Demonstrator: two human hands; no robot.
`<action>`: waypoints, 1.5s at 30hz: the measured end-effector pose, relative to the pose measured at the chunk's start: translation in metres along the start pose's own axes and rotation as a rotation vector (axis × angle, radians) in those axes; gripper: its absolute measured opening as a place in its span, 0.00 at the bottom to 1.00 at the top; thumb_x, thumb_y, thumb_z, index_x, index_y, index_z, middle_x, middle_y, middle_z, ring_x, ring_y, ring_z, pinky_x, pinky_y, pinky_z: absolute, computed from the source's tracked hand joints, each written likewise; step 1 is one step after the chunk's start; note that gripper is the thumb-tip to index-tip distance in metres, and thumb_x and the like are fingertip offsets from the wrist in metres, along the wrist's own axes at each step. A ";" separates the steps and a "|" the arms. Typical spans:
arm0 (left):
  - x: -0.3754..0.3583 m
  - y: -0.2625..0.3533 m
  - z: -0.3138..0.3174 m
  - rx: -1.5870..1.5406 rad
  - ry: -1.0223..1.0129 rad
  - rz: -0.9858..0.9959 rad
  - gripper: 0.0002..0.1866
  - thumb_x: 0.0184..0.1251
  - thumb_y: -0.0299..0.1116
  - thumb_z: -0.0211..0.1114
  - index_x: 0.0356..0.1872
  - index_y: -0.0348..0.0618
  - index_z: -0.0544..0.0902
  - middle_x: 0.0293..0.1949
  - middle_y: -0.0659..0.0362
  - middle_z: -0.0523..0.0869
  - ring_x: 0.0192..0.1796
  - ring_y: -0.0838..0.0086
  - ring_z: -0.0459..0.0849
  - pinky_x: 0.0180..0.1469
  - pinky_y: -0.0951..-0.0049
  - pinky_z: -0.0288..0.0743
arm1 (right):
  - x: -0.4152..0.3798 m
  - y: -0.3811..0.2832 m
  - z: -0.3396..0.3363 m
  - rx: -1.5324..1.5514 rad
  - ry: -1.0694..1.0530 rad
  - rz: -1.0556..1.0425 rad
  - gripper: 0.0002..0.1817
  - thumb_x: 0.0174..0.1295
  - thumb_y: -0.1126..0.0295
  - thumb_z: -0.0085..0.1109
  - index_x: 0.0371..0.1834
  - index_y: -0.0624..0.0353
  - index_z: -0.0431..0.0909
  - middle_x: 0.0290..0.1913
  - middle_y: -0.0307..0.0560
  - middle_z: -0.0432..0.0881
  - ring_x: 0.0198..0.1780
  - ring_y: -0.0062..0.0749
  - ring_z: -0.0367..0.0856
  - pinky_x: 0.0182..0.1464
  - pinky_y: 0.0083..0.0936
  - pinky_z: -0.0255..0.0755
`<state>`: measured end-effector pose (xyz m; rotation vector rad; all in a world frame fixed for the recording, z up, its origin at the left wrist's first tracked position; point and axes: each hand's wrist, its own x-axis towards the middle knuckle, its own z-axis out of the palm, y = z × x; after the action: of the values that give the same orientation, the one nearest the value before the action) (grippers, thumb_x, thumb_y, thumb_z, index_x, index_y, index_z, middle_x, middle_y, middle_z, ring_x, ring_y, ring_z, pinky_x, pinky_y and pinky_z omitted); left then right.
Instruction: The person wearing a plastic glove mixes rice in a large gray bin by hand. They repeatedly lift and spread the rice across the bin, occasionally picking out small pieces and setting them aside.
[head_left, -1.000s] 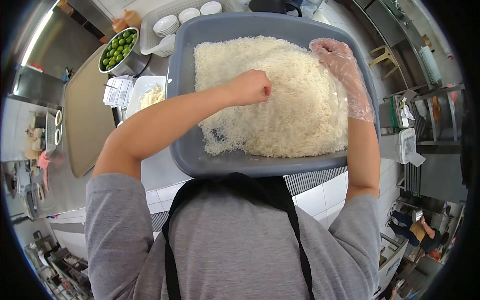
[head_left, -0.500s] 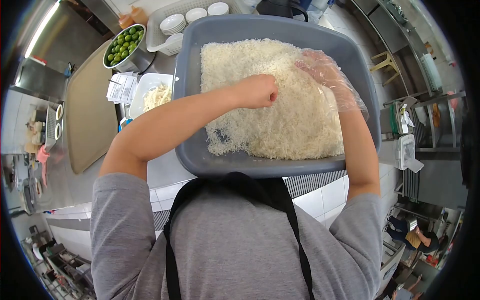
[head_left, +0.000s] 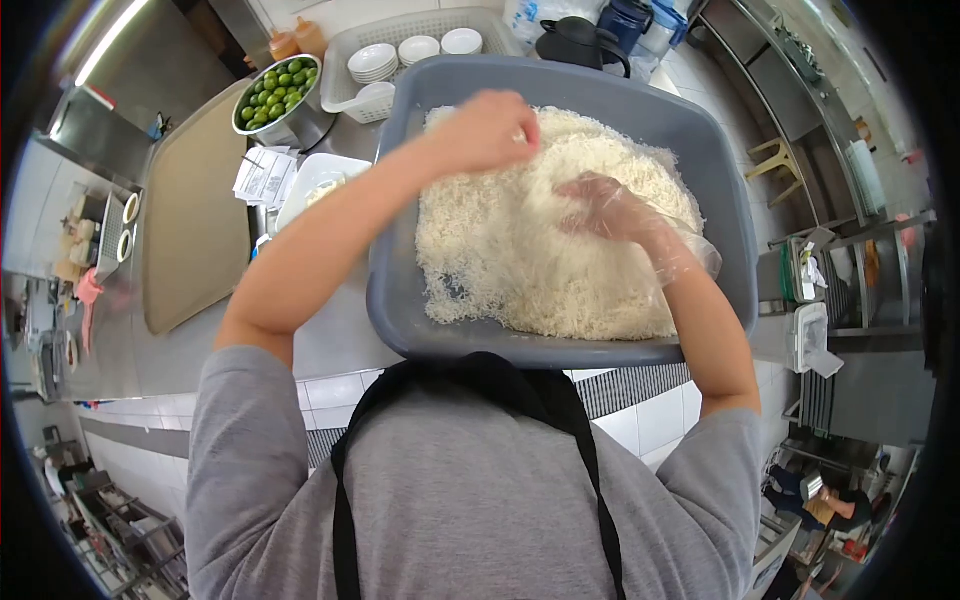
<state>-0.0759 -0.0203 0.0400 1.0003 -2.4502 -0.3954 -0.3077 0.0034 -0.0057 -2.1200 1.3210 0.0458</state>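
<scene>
A large grey plastic tub (head_left: 738, 230) holds a broad heap of white rice (head_left: 590, 290). Over the upper left of the heap, my bare left hand (head_left: 485, 130) is closed in a fist and slightly blurred; what it holds, if anything, is hidden. My right hand (head_left: 608, 208) wears a loose clear plastic glove (head_left: 680, 255). Its fingers point left, a little apart and curved, low over the middle of the rice. Rice around these fingers is smeared by motion.
Left of the tub stand a white dish (head_left: 318, 190), paper slips (head_left: 265, 176), a metal pot of green limes (head_left: 300, 122) and a brown tray (head_left: 195, 220). Behind are a basket (head_left: 345, 60) of white bowls and a black jug (head_left: 578, 42). Another person (head_left: 825, 505) is at far right.
My right hand has moved left from the tub's right side to the middle of the rice. My left fist has risen and shifted slightly left. The whole view has shifted a little.
</scene>
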 end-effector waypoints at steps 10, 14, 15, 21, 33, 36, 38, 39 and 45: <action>-0.120 -0.093 -0.076 0.244 -0.130 -0.615 0.10 0.46 0.34 0.60 0.25 0.36 0.79 0.25 0.52 0.81 0.31 0.63 0.80 0.34 0.67 0.72 | 0.018 -0.031 -0.031 0.857 0.212 -0.161 0.33 0.47 0.46 0.60 0.54 0.54 0.72 0.62 0.49 0.64 0.68 0.43 0.52 0.68 0.40 0.45; -0.154 -0.116 -0.052 0.318 -0.257 -0.738 0.08 0.45 0.31 0.60 0.25 0.37 0.80 0.28 0.51 0.82 0.34 0.59 0.80 0.37 0.65 0.73 | 0.057 -0.055 0.017 -0.316 -0.080 -0.111 0.41 0.49 0.41 0.56 0.65 0.49 0.58 0.68 0.48 0.55 0.70 0.44 0.43 0.70 0.36 0.39; -0.160 -0.119 -0.048 0.330 -0.267 -0.735 0.08 0.45 0.30 0.60 0.26 0.37 0.80 0.28 0.51 0.82 0.35 0.59 0.81 0.38 0.65 0.73 | 0.038 -0.060 0.030 -0.410 -0.056 -0.210 0.38 0.51 0.43 0.55 0.64 0.47 0.60 0.67 0.48 0.56 0.70 0.44 0.46 0.70 0.36 0.42; -0.164 -0.097 -0.062 0.376 -0.114 -0.825 0.06 0.46 0.28 0.61 0.26 0.39 0.80 0.28 0.52 0.82 0.35 0.61 0.81 0.38 0.66 0.74 | -0.025 -0.056 0.015 -0.554 -0.217 -0.260 0.25 0.57 0.54 0.54 0.59 0.43 0.68 0.63 0.49 0.63 0.62 0.44 0.63 0.63 0.36 0.59; -0.064 -0.028 -0.032 0.155 0.198 -0.152 0.08 0.50 0.32 0.62 0.31 0.41 0.80 0.32 0.55 0.80 0.38 0.63 0.79 0.41 0.67 0.72 | 0.004 -0.026 -0.033 -0.314 0.145 -0.137 0.14 0.55 0.69 0.54 0.45 0.55 0.73 0.44 0.51 0.76 0.48 0.41 0.74 0.50 0.32 0.68; -0.055 -0.011 -0.004 0.195 -0.011 -0.001 0.07 0.48 0.30 0.62 0.30 0.43 0.80 0.32 0.56 0.78 0.40 0.64 0.77 0.43 0.66 0.71 | 0.010 -0.030 -0.030 -0.353 0.196 -0.097 0.11 0.53 0.71 0.55 0.41 0.57 0.76 0.44 0.49 0.77 0.48 0.40 0.75 0.50 0.29 0.69; -0.055 -0.013 0.002 0.232 -0.157 0.027 0.07 0.48 0.30 0.62 0.30 0.43 0.80 0.32 0.56 0.77 0.41 0.64 0.76 0.44 0.66 0.70 | 0.014 -0.038 -0.023 -0.351 0.223 -0.055 0.11 0.52 0.71 0.57 0.39 0.58 0.77 0.44 0.47 0.77 0.48 0.39 0.75 0.51 0.28 0.69; -0.053 -0.017 0.003 0.206 -0.110 -0.027 0.07 0.48 0.29 0.61 0.31 0.43 0.80 0.32 0.56 0.77 0.41 0.63 0.77 0.44 0.66 0.70 | 0.016 -0.042 -0.013 -0.341 0.213 -0.185 0.11 0.51 0.70 0.58 0.38 0.59 0.77 0.44 0.48 0.77 0.47 0.40 0.75 0.51 0.29 0.69; -0.052 -0.029 0.006 0.102 0.029 -0.200 0.07 0.49 0.31 0.59 0.30 0.43 0.79 0.33 0.55 0.79 0.39 0.62 0.78 0.42 0.65 0.72 | 0.018 -0.070 0.063 -0.308 0.325 -0.505 0.15 0.48 0.69 0.62 0.41 0.58 0.78 0.42 0.50 0.78 0.40 0.43 0.78 0.46 0.31 0.73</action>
<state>-0.0299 -0.0027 0.0064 1.2904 -2.3722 -0.3205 -0.2227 0.0431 -0.0281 -2.7612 0.9500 -0.3380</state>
